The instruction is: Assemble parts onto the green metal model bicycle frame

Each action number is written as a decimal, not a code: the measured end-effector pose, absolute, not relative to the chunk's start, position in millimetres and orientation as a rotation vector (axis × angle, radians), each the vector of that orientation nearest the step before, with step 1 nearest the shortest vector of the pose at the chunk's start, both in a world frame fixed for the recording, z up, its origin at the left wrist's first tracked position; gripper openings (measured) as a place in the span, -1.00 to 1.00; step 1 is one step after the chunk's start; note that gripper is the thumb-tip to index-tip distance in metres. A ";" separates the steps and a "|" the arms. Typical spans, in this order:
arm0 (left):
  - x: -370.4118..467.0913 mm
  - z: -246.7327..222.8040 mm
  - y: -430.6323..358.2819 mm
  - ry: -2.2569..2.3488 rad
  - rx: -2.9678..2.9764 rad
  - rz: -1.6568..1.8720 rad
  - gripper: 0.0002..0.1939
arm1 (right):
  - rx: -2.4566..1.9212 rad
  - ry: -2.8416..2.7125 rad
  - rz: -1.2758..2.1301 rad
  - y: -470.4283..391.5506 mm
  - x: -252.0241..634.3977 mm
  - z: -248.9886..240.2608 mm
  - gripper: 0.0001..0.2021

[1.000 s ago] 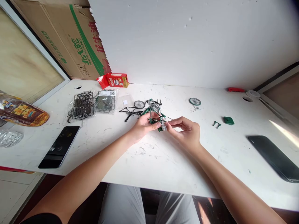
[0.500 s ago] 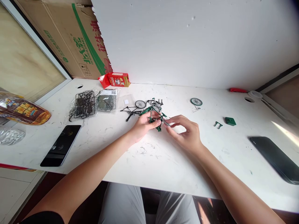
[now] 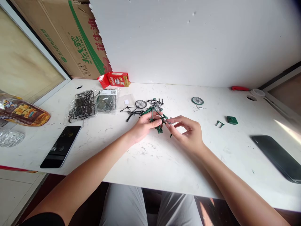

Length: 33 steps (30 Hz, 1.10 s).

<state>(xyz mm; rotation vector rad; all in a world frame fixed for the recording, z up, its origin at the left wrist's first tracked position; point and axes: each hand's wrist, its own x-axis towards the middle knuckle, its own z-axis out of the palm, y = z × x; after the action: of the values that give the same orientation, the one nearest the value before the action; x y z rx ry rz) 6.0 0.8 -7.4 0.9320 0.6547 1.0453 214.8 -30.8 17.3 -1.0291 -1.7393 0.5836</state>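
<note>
Over the middle of the white table, my left hand (image 3: pixel 146 126) is closed around a green model bicycle frame (image 3: pixel 160 129), covering part of it. My right hand (image 3: pixel 185 127) pinches a small, thin grey part (image 3: pixel 169 122) against the right side of the frame; its kind is too small to tell. Just behind my left fingers lie a black model bicycle frame (image 3: pixel 133 111), a black spoked wheel (image 3: pixel 140 104) and more small dark parts (image 3: pixel 155 102). Further right rest a green-rimmed wheel (image 3: pixel 197 100), a small green bracket (image 3: pixel 219 124) and a green block (image 3: pixel 232 120).
Bagged dark part frames (image 3: pixel 82 105) and a second bag (image 3: pixel 106 101) lie at the left, near a phone (image 3: pixel 60 147) and a brown food package (image 3: pixel 23 110). A red box (image 3: pixel 119 79) stands at the back. A black case (image 3: pixel 277 158) lies at the right edge.
The grey part between my right fingertips has turned and now looks thinner. Both hands stay in nearly the same place. The whole view has shifted slightly.
</note>
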 end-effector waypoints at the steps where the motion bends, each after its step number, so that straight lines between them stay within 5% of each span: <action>1: 6.0 -6.2 0.4 0.646 0.918 1.035 -0.56 | -1.031 -1.728 0.615 -31.0 214.5 16.9 -0.90; 11: 6.3 -1.4 -2.6 0.616 0.858 0.991 -0.53 | -1.005 -1.715 0.683 -32.6 214.7 17.1 -0.91; 20: 6.5 -0.2 0.7 0.628 0.856 1.050 -0.58 | -0.935 -1.616 1.015 -31.2 217.0 16.5 -0.62; 33: 5.2 -11.6 6.3 0.799 0.788 1.175 -0.64 | -1.043 -1.495 1.267 -22.2 210.5 6.6 -0.46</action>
<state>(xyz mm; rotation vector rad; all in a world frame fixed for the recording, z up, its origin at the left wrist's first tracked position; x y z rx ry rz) 5.2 6.3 -11.6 0.7876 0.7994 1.1753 210.5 -22.2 6.6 -1.0426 -1.4954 1.2674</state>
